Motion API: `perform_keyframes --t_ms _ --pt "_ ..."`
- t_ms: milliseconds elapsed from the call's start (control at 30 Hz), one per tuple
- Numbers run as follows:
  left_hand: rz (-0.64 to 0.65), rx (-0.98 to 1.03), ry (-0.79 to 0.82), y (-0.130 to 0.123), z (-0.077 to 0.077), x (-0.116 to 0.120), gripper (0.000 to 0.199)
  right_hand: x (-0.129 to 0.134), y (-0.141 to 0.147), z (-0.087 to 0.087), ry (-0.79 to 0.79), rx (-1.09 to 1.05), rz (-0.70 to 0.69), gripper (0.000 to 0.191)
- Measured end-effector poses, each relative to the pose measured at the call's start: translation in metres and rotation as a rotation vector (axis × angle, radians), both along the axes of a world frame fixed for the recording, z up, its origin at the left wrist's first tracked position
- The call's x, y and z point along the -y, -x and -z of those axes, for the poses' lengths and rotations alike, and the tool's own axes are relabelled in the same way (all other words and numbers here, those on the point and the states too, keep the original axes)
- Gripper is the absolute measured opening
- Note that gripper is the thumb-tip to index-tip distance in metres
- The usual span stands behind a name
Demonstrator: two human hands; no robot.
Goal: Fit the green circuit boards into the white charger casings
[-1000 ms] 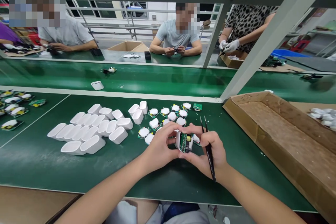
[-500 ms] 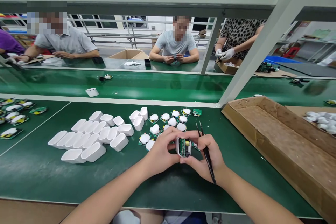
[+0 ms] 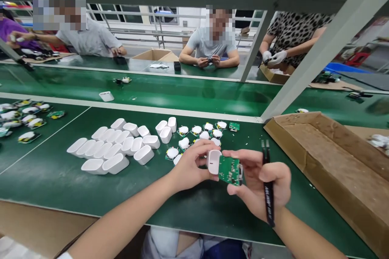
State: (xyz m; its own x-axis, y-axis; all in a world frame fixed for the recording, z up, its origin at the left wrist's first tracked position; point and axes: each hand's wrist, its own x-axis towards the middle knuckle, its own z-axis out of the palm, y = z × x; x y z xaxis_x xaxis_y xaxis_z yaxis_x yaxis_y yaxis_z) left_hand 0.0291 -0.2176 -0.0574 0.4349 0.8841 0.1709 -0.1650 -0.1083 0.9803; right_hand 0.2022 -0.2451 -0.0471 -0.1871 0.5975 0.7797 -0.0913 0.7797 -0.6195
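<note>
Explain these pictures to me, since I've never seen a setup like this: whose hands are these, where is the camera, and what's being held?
No machine here: these are a person's own hands, filmed by a camera worn on their head, looking forward and down. The left hand holds a white plastic casing. The right hand holds a green circuit board against it, with black tweezers tucked in its palm. On the green workbench lie more casings and small boards, beside a cardboard tray.

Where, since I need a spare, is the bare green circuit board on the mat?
In the head view, the bare board ends the back row of white-topped boards, above the right hand and left of the cardboard tray.
</note>
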Motion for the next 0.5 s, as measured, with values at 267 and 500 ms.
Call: perform_keyframes --t_ms 267,500 --pt "0.05 0.015 -0.048 -0.0018 0.0054 0.0015 0.048 -0.0032 0.0013 -0.0022 -0.016 0.14 0.097 0.046" --pt "0.064 -0.061 -0.078 -0.0015 0.0016 0.0031 0.048 -0.0047 0.0015 0.0033 -0.032 0.232 0.175 0.045"
